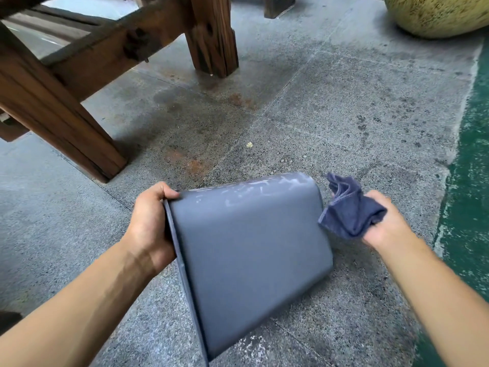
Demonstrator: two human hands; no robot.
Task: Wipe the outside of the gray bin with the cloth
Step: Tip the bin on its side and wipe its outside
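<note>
Two bare forearms reach in from the bottom edge, one on each side, and between them lies the one gray bin (248,250), tipped on its side above the stone floor (330,107) with its open rim pointing left and its closed base pointing right. The left hand (150,223) grips the rim at the upper left corner, thumb on the outer wall and fingers curled over the edge into the opening, where they pass out of sight. The upper face of the bin carries pale smears near the base end; the broad face toward the camera looks plain. Whether the lower edge of the bin rests on the floor or hangs just above it is hard to judge from this angle. The right hand (383,223) is just beside the base of the bin, fingers closed round a single bunched dark blue cloth (349,207), whose loose corners stick up and to the left, very near the bin's base edge but possibly not touching it. Farther off, two legs of a wooden bench (66,83) stand at upper left, a third wooden post shows at the top edge, and one mottled yellow pot (436,14) sits at upper right. A green painted strip (473,154) runs down the right side.
</note>
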